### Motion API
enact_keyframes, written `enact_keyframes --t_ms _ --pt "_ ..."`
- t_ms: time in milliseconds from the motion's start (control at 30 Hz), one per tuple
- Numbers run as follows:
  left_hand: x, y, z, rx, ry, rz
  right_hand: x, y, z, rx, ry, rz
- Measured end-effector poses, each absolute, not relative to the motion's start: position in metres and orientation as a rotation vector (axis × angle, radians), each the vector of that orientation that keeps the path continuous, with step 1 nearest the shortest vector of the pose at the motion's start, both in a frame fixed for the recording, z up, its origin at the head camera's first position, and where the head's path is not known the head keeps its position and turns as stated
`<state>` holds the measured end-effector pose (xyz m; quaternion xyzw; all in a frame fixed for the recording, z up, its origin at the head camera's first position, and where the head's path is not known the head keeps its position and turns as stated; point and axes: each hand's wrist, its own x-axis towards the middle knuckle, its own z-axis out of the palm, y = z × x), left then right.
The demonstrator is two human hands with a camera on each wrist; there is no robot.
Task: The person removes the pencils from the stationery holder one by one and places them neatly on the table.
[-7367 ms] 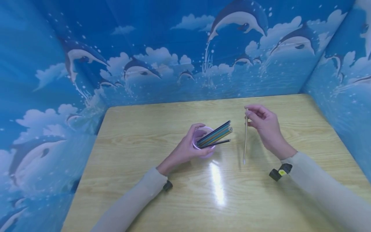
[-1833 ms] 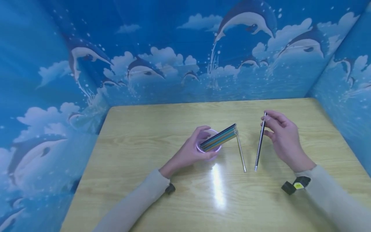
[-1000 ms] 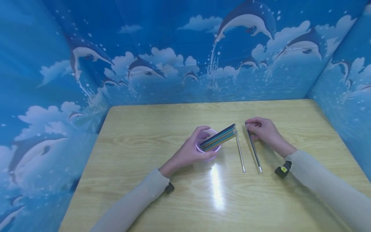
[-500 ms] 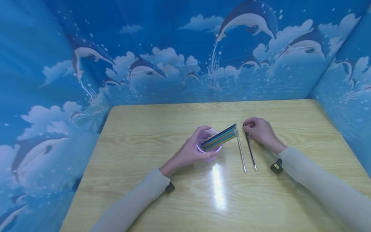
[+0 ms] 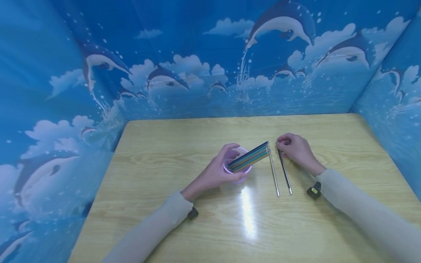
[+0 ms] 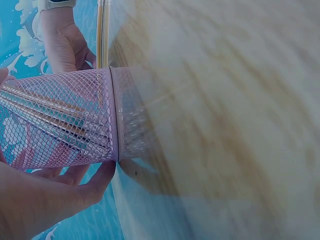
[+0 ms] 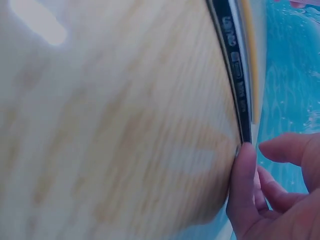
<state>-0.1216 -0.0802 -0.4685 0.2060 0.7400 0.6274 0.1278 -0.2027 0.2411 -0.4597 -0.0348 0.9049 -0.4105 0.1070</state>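
Note:
My left hand [image 5: 222,170] grips a pink mesh pen holder [image 6: 55,120] tipped on its side, its mouth towards the left hand's far right. Several pencils [image 5: 250,157], black, teal and yellow, stick out of it to the right. A pale gold pencil [image 5: 274,175] lies on the table just right of their ends. Beside it, roughly parallel and a little apart, lies a black pencil [image 5: 285,171] with lettering, seen in the right wrist view. My right hand [image 5: 296,149] pinches that pencil's far end; the thumb covers its tip, while the index finger stands slightly away.
The wood-grain table [image 5: 158,153] carries a bright glare streak in front of the pen holder. Blue dolphin-print cloth [image 5: 197,54] hangs at the back and both sides. Black wrist cameras sit at both cuffs.
The gold pencil, earlier in my right hand, now lies on the table. My right hand then brought a black pencil leftward and down beside it. The left hand and pen holder barely moved.

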Motion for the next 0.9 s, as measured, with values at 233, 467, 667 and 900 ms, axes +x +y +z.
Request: enact_keyframes --t_ms 233,467,667,900 --pt "-0.121 -0.080 -0.468 0.585 2.156 1.818 -0.192 0.242 -0.455 -0.013 2.644 -1.369" --pt "-0.121 -0.080 -0.467 0.595 2.148 1.816 -0.171 0.238 -0.441 0.080 2.527 -1.638" --pt "-0.121 -0.080 -0.467 0.596 2.153 1.812 -0.147 0.231 -0.429 0.061 2.436 -1.864" --pt "-0.121 -0.080 -0.467 0.595 2.147 1.821 -0.125 0.214 -0.416 -0.010 2.268 -2.114"
